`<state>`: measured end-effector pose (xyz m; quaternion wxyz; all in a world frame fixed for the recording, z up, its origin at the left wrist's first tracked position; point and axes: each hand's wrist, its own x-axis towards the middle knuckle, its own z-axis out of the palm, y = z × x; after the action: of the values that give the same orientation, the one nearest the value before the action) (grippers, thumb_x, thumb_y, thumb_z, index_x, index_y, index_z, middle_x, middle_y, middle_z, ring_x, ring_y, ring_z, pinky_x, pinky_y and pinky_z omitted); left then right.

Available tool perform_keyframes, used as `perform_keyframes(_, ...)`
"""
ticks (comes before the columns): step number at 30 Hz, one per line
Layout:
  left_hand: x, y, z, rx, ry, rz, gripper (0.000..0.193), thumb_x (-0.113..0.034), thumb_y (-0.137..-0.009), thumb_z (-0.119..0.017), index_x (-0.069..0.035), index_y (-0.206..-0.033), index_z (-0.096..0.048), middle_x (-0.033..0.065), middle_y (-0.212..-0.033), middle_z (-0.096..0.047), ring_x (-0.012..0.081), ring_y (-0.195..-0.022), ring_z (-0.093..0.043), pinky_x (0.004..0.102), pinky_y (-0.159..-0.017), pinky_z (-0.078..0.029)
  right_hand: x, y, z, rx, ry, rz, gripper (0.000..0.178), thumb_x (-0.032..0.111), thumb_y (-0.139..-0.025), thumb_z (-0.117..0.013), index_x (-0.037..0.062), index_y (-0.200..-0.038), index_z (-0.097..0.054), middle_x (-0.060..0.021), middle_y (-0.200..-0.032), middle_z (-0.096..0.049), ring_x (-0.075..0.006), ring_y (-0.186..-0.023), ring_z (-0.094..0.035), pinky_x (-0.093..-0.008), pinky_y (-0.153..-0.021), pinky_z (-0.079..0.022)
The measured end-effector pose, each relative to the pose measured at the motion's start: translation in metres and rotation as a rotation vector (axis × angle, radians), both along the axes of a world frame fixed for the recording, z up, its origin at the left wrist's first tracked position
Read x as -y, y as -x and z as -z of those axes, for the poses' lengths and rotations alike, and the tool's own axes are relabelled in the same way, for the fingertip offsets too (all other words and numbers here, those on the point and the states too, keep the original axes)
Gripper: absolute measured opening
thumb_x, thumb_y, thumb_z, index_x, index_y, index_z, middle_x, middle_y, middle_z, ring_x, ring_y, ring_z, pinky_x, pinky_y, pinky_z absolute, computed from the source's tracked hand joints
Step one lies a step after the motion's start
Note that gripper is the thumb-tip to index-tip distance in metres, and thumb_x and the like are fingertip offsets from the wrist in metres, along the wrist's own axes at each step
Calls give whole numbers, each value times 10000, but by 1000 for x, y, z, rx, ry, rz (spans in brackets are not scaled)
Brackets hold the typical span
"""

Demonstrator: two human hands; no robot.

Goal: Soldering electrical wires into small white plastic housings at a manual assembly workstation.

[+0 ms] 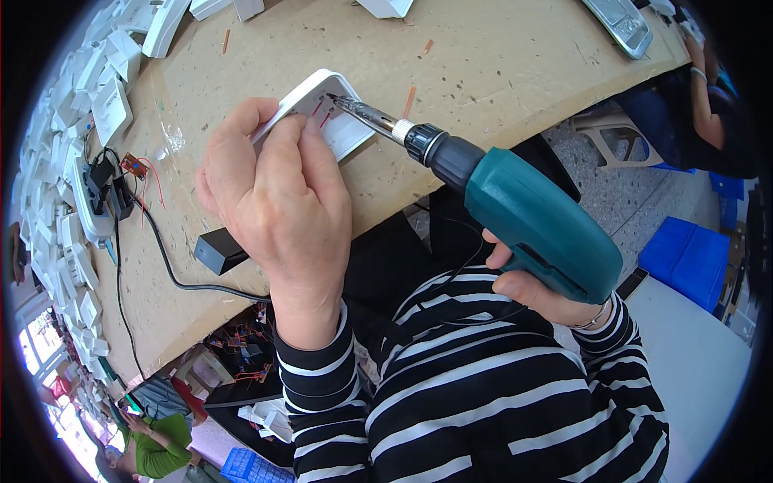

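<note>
My left hand grips a white plastic housing with raised walls, tilting it up at the table's near side. Thin red wires show inside it, close to the fingertips. My right hand is wrapped round the handle of a green and black power screwdriver. Its long metal bit reaches left into the housing, with the tip at the inner surface near the red wires. Whether a screw sits under the tip is too small to make out. My left fingers partly hide the housing's interior.
White plastic housings are heaped along the left. Near them lie a small red circuit board and a black cable. A black block stands by my left wrist. A blue bin is at right. Other people are at both sides.
</note>
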<state>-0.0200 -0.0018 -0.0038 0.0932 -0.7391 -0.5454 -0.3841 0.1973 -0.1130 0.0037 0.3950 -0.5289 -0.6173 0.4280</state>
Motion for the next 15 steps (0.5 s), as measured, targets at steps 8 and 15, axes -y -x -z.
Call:
perform_keyframes(8, -2, -1, -2, -20, 13, -11, 88, -22, -735, -662, 0, -820, -672, 95, -974, -608, 238, -898, -564, 365, -844, -371, -1, 2, 0, -13, -15, -9, 678, 192, -718, -826, -64, -1253, -497, -173, -1075, -658, -195, -851, -688, -256, -716, -546)
perform_keyframes(15, -4, 0, 1, 17, -11, 21, 82, -6, -731, -659, 7, -812, -661, 98, -962, -601, 247, -875, -566, 359, -809, -401, -3, 5, -2, -40, 46, 4, 679, 190, -717, -826, -64, -1253, -495, -175, -1076, -658, -199, -848, -689, -260, -717, -547)
